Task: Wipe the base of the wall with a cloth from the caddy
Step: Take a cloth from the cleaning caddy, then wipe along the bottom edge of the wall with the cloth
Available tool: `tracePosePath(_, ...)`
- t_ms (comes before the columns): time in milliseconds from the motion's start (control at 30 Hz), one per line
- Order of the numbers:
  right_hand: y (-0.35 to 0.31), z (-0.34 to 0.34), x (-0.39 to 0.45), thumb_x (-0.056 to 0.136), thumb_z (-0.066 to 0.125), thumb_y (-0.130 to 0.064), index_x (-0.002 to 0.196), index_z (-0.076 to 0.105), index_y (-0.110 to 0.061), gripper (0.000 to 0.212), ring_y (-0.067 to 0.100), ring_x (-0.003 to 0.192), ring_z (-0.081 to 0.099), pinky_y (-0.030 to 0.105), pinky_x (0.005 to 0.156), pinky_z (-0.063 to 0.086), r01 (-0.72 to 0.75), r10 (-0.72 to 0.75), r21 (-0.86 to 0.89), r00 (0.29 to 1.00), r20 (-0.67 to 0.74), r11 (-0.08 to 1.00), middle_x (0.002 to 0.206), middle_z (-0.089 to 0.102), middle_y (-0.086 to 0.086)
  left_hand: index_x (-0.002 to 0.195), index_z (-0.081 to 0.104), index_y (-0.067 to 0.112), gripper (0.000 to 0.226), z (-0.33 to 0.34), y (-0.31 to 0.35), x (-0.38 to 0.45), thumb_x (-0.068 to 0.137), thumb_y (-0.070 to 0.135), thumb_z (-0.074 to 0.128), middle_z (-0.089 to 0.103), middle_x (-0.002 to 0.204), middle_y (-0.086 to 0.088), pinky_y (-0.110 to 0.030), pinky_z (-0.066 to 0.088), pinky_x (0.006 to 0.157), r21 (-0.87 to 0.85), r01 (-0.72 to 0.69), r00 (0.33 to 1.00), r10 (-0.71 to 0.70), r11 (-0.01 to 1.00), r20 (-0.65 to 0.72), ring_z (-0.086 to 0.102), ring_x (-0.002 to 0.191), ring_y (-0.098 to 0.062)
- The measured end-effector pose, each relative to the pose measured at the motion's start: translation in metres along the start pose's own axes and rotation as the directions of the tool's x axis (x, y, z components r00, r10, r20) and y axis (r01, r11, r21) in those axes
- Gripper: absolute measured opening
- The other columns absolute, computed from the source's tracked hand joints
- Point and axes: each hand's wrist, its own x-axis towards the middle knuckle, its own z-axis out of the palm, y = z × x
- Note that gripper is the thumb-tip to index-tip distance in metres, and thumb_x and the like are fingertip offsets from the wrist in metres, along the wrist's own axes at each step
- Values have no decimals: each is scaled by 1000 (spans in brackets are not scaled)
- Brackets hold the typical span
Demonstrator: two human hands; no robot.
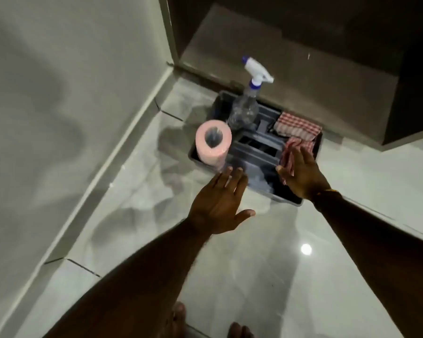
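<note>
On the floor (266, 276) near the corner, a grey caddy (313, 152) sits just beside a dark threshold, with the wall (71, 93) and its base (122, 152) running along the left. Two checked cloths lie in the caddy's right end: a folded one (296, 126) at the back and a crumpled cloth (297, 146) in front of it. The right hand (303, 174) hovers over the crumpled cloth, fingers spread and flat, gripping nothing; whether the fingertips touch the fabric I cannot tell. The left hand (220, 206) is also open and empty, palm down above the floor at the caddy's near edge.

The likely slip is in the pick: a loose pinch could drag the folded cloth out along with the crumpled one. A sweeping arm could also tip the spray bottle (246, 108) or knock the pink roll (211, 142), which stands at the caddy's left corner.

The frame is dim and motion-blurred. The caddy's middle compartments are hard to read, and something pale and hazy lies at its near end. The right hand covers part of the crumpled cloth. Bare toes are cut off at the bottom edge.
</note>
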Motion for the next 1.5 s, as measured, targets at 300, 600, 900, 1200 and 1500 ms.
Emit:
tracePosePath(300,41,82,53,105,55,-25,167,12,-4,78,47,164,9,61,136,6,31,-58,-170,986,-158,985,175,14,28,168,15,11,90,102,-32,61,102,73,22,14,178,-12,-50,-6,133,12,-3,1000,3,1000,1,4,166,-33)
tracePosePath(600,17,46,19,104,41,7,165,28,-12,65,36,159,32,46,136,26,13,79,347,965,-249,938,172,32,14,168,7,12,94,72,-35,34,101,76,17,5,179,-12,-47,-2,134,-63,54,998,-52,997,39,-2,166,-30)
tracePosePath(900,-68,14,-100,114,39,-12,165,28,-13,53,31,153,44,41,129,38,39,80,443,966,-246,896,169,42,12,168,13,7,100,27,-62,-128,97,78,7,11,178,-13,-46,4,135,-96,334,941,-327,937,87,2,166,-31)
tracePosePath(1200,-187,57,-159,113,31,-21,166,24,-9,55,29,162,31,61,129,35,236,-240,400,970,-39,886,175,28,9,168,3,7,106,48,-83,-259,92,82,-2,0,177,-12,-43,-5,132,-205,592,806,-577,780,132,-10,163,-29)
tracePosePath(1500,-261,217,-66,94,33,23,164,25,1,74,36,165,20,50,137,22,600,-606,91,793,65,795,175,23,20,168,0,10,106,194,-113,-272,93,83,7,-5,178,-11,-47,4,134,-367,772,593,-795,519,124,-10,164,-29)
